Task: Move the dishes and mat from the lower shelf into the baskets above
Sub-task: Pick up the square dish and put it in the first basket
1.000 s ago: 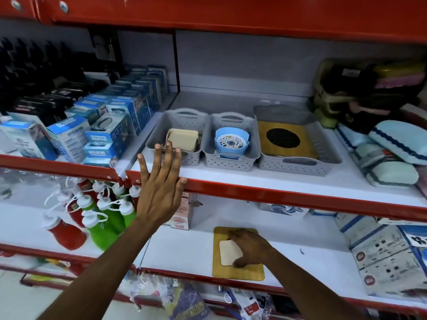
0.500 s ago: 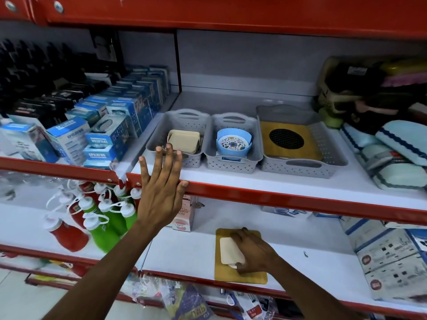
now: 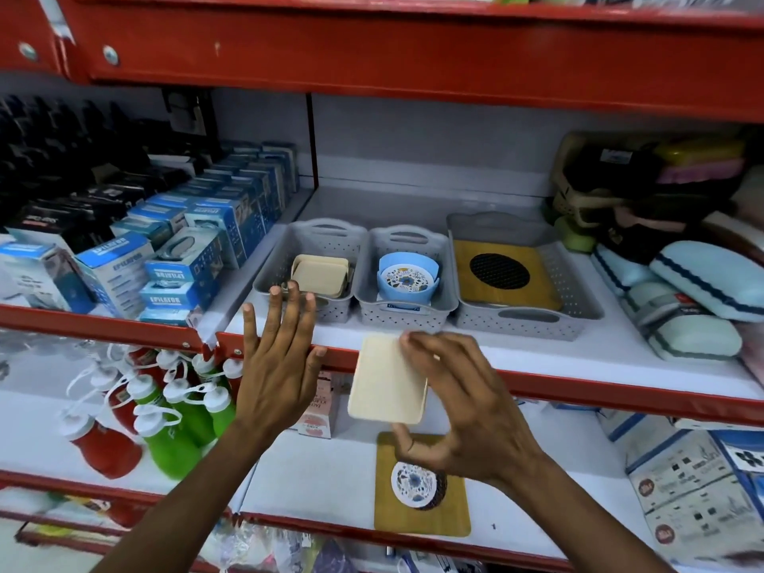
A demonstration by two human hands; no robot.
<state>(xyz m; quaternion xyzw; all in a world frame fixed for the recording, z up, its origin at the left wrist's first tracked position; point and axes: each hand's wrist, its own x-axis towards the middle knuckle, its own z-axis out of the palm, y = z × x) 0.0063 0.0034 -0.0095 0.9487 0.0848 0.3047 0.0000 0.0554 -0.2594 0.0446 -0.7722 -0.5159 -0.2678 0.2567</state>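
My right hand (image 3: 463, 411) holds a cream rectangular dish (image 3: 386, 380) in the air, level with the red edge of the upper shelf. Below it, a wooden mat (image 3: 421, 519) lies on the lower shelf with a round floral dish (image 3: 415, 483) on it. My left hand (image 3: 279, 361) rests flat with fingers spread against the upper shelf's edge, just in front of the left grey basket (image 3: 273, 279), which holds cream dishes (image 3: 320, 272). The middle basket (image 3: 407, 316) holds blue floral bowls (image 3: 407, 277). The right basket (image 3: 578, 299) holds a wooden mat (image 3: 502, 275).
Blue boxes (image 3: 177, 262) fill the upper shelf to the left; soft blue cases (image 3: 694, 291) lie to the right. Red and green bottles (image 3: 165, 407) stand at the lower left, a small carton (image 3: 320, 411) behind my left hand, printed boxes (image 3: 698, 494) at the lower right.
My right hand has lifted the cream dish off the mat on the lower shelf up to the upper shelf's edge, uncovering a round floral dish on the mat. My left hand stays put.
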